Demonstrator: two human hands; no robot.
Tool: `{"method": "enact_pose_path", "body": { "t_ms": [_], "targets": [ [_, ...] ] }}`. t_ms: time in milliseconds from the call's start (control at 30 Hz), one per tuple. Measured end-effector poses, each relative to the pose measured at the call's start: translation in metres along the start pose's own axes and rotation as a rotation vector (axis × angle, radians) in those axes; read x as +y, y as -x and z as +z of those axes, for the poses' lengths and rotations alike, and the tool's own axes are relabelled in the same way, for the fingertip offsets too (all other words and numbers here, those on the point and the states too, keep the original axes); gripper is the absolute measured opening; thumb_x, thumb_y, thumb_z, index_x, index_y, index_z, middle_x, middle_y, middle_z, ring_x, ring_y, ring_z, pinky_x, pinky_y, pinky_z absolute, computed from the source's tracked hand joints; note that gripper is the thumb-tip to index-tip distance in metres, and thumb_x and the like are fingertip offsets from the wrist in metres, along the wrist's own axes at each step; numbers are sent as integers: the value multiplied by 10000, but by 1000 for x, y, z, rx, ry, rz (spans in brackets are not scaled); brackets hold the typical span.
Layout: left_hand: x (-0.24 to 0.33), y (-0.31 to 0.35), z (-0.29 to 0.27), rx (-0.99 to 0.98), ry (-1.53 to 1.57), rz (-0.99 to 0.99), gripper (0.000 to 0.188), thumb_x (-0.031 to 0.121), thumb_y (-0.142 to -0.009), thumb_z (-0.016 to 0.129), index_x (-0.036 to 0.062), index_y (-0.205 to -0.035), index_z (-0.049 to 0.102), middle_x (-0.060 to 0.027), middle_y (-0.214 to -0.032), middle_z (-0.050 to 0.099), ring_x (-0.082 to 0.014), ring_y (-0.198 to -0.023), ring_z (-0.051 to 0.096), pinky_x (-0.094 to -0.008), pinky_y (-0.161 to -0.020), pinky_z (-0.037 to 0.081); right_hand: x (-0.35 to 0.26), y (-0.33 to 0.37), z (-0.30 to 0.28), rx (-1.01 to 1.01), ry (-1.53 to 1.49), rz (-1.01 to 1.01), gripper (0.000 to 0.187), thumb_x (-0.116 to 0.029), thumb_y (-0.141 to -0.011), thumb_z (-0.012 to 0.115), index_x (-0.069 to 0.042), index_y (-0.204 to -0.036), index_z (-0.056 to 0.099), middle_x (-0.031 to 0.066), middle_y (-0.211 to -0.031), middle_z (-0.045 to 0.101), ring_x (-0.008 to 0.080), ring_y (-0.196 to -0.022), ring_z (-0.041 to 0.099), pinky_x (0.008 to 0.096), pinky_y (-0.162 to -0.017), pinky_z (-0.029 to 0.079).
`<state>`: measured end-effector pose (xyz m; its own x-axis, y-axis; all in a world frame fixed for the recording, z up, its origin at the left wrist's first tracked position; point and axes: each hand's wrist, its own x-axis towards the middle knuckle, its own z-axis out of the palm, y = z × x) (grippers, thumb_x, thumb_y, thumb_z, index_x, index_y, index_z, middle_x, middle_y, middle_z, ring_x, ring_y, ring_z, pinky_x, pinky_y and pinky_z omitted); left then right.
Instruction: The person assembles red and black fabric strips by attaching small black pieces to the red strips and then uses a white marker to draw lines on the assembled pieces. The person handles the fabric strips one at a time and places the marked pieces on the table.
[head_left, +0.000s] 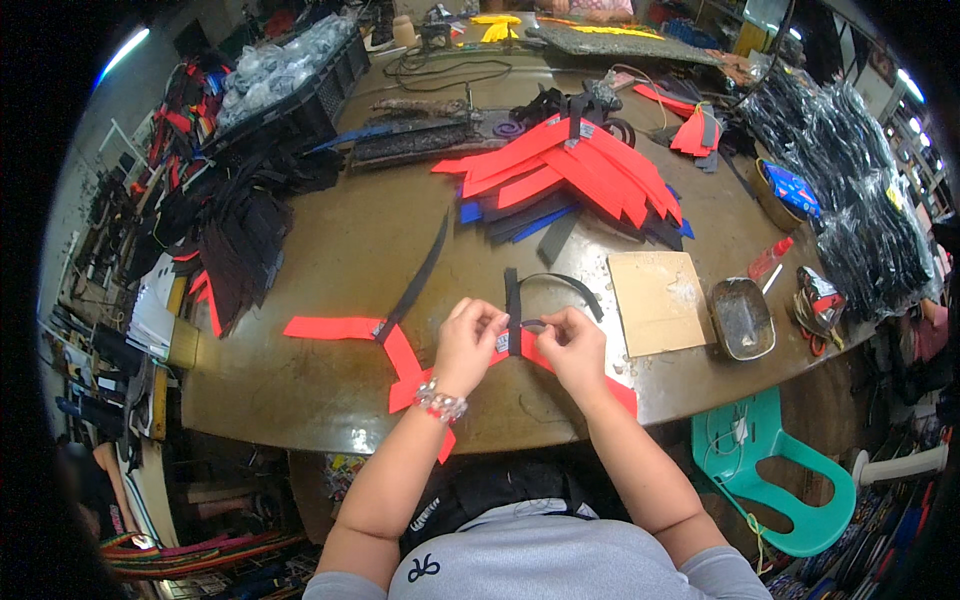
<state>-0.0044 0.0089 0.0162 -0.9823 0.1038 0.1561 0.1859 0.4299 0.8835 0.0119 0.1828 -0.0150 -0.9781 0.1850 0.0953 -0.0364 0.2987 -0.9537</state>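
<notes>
My left hand and my right hand are close together near the table's front edge, fingers pinched. Between them runs a black strap, upright across a red fabric strip with a small pale label. The left fingertips pinch at the strap beside the label. The right fingertips grip a thin dark piece next to it, perhaps the strap's loose end; the fingers partly hide it. A black length curves away above my right hand. Left of my hands lies another red strip with a black strap attached.
A pile of red, black and blue strips lies ahead. To the right are a cardboard sheet, a metal tin, a red-capped bottle and scissors. Black strips hang at the left edge; a green chair stands below right.
</notes>
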Motion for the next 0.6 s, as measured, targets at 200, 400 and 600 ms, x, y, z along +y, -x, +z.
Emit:
{"method": "enact_pose_path", "body": {
  "t_ms": [200,400,600],
  "targets": [
    [15,23,-18,-430,-198,209,286,273,-850,709,31,-964,608,-94,-1020,553,-212,-866,573,-326,-786,486,2,-14,-17,-52,-756,266,255,-105,-958,570,72,-1141,573,96,-918,633,170,-856,649,291,-776,560],
    [-6,23,-18,-205,-248,-39,273,210,-808,745,36,-929,573,-119,-906,618,-272,-781,619,-353,-678,501,-33,0,-46,-543,-234,41,126,-116,-885,647,-10,-931,697,83,-1044,671,223,-944,639,366,-859,510],
    [-5,8,-102,268,-435,262,110,8,-874,562,24,-964,622,-126,-999,638,-286,-959,612,-372,-856,483,-113,-103,-39,-235,355,-733,121,-124,-778,673,-4,-772,658,177,-753,630,324,-701,634,406,-657,510]
  ]
}}
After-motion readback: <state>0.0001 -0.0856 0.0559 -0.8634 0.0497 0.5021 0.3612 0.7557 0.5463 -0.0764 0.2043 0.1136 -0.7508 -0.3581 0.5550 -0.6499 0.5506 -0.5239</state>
